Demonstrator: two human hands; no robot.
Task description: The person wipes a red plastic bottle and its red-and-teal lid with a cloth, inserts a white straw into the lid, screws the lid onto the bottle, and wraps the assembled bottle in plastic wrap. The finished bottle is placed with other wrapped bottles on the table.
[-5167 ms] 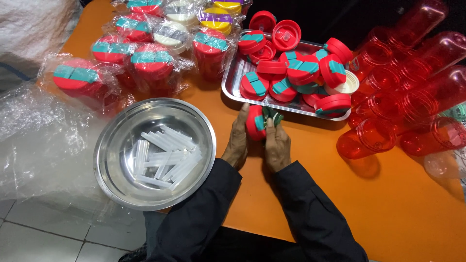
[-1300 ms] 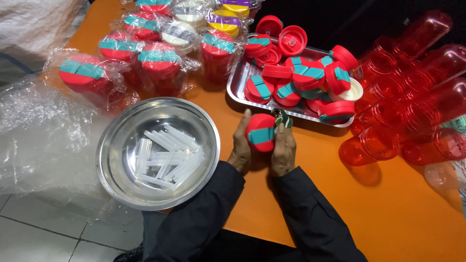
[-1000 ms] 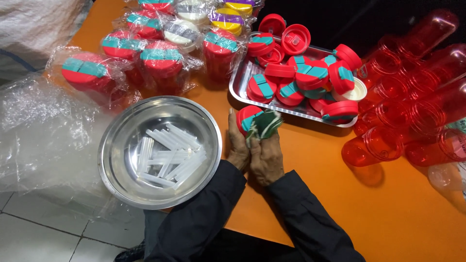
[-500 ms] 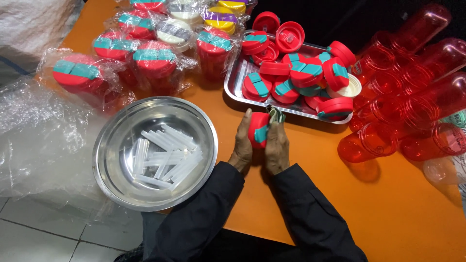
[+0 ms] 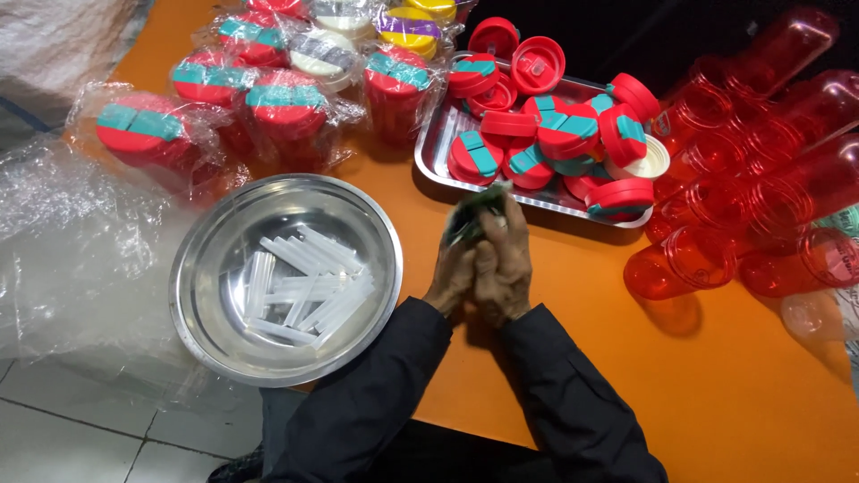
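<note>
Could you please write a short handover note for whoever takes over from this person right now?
Left hand and right hand are pressed together over the orange table, with a blurred green piece at the fingertips; the grip is unclear.
Steel tray just beyond the hands holds red lids with teal flaps.
Round steel bowl on the left holds clear straws.
Done: wrapped cups stand at the far left.
Left: bare red cups lie stacked on the right, without lids.

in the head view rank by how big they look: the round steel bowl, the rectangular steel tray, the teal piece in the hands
1. round steel bowl
2. rectangular steel tray, though it lies farther off and is part covered by lids
3. teal piece, smallest
</note>
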